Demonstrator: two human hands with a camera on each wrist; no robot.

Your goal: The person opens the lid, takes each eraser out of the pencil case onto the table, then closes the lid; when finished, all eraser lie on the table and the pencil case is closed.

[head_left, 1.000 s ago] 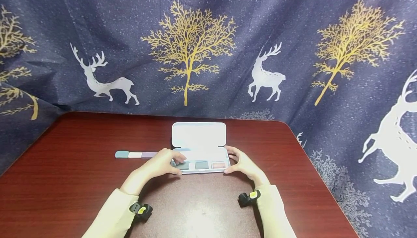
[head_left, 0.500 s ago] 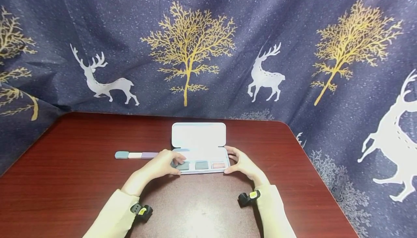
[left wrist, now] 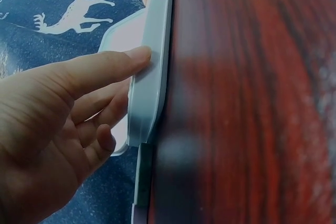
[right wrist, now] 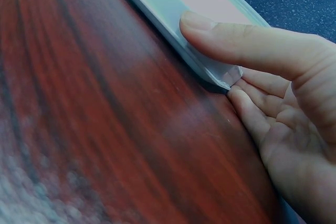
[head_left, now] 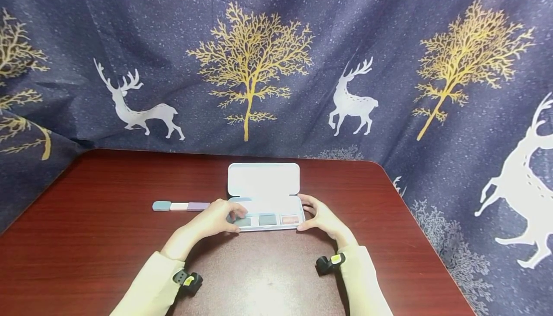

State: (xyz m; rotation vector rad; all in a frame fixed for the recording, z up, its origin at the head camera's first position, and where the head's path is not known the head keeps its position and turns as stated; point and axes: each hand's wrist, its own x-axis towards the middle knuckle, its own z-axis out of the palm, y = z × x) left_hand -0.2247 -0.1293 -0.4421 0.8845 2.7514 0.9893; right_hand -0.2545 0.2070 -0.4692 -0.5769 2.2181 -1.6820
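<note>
A pale blue hinged case (head_left: 268, 227) lies on the table with its lid (head_left: 263, 179) tipped back. Inside, along the front, sit two grey-green rectangles and a pink rectangle (head_left: 290, 220). My left hand (head_left: 213, 218) holds the case's left end, its thumb (left wrist: 118, 69) on the front wall and the other fingers over the inside. At the opposite end, my right hand (head_left: 321, 217) grips the corner, thumb (right wrist: 226, 40) on the front and fingers curled round the side. A row of flat coloured pieces (head_left: 179, 206) runs left from the case, partly hidden by my left hand.
The dark red wooden table (head_left: 108, 258) carries a bright glare spot near its front. Behind it hangs a navy cloth (head_left: 276, 128) printed with trees and deer. A dark green piece (left wrist: 143, 174) adjoins the case's left end.
</note>
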